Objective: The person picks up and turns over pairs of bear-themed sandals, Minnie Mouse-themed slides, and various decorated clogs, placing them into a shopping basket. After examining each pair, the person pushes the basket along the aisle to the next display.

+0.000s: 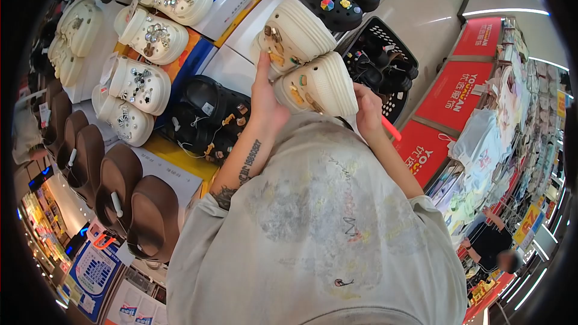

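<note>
I hold a pair of cream-white clogs in front of me, the upper clog (304, 27) stacked above the lower clog (328, 81) with their soles turned to the right. Gold, brown and green charms dot both. My left hand (268, 99) is closed on the pair from the left, its thumb lying along the upper clog's edge. My right hand (367, 108), fingers bent, is closed against the sole side of the lower clog; some of its fingertips are hidden. A red-pink band (391, 128) shows by my right wrist.
White clogs with charms (141, 84), brown slippers (153, 216) and black clogs (208, 114) cover the display at left. More black clogs (334, 0) stand beyond my hands. A black basket (394, 99) holds dark shoes. Red signs (442, 90) and clothing racks line the right; a person (490, 244) stands there.
</note>
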### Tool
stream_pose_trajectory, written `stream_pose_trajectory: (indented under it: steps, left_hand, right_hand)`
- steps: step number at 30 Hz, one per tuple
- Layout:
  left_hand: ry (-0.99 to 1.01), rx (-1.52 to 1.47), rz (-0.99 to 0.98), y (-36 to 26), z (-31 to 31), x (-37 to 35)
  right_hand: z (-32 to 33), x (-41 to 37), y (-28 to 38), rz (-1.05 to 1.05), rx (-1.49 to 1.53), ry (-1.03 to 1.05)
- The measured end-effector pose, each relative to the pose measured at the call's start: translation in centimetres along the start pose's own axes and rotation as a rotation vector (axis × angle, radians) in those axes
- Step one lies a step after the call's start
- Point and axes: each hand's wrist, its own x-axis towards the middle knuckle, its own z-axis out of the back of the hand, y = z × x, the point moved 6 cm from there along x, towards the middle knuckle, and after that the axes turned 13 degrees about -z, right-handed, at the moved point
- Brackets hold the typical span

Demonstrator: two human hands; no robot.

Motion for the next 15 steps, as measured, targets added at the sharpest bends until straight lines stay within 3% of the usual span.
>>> stream_pose_trajectory:
  steps: [12, 15]
  left_hand:
    - [0.043, -0.055, 0.069, -0.11, -0.72, -0.43]
    - [0.057, 0.012, -0.013, -0.06, -0.27, -0.60]
  right_hand:
    - [0.38, -0.29, -0.34, 0.008, -0.027, -0.064]
    - [0.78, -0.10, 0.45, 0.041, -0.041, -0.119]
